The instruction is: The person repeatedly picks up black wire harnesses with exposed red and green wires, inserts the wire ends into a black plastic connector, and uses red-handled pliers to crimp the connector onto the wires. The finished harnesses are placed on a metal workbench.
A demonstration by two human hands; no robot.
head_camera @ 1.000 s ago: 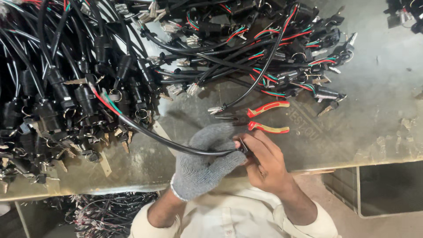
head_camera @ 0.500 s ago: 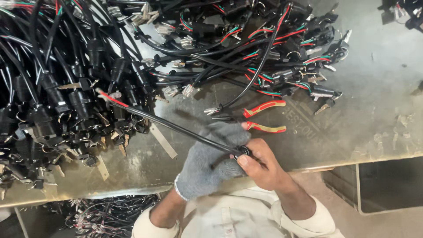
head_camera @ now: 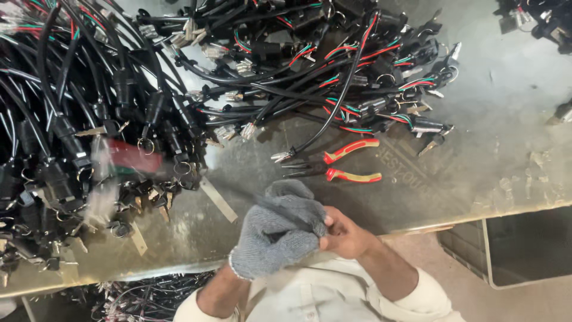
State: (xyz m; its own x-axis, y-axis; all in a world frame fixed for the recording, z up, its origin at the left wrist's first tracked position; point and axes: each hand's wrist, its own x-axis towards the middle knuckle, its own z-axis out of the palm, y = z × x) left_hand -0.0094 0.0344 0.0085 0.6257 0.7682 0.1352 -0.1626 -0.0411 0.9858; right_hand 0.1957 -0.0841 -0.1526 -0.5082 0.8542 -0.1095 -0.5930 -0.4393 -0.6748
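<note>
The left hand (head_camera: pixel 275 238), in a grey knit glove, and the bare right hand (head_camera: pixel 345 234) meet at the counter (head_camera: pixel 494 137) edge. Both grips are closed on one black cable (head_camera: pixel 238 192), motion-blurred, running up-left to the harness pile (head_camera: pixel 89 119). Red-handled pliers (head_camera: pixel 339 166) lie just beyond.

Black cable (head_camera: pixel 196 179) held at the bench edge
Motion-blurred, it slants from centre frame up-left, with red and green wires there.
</note>
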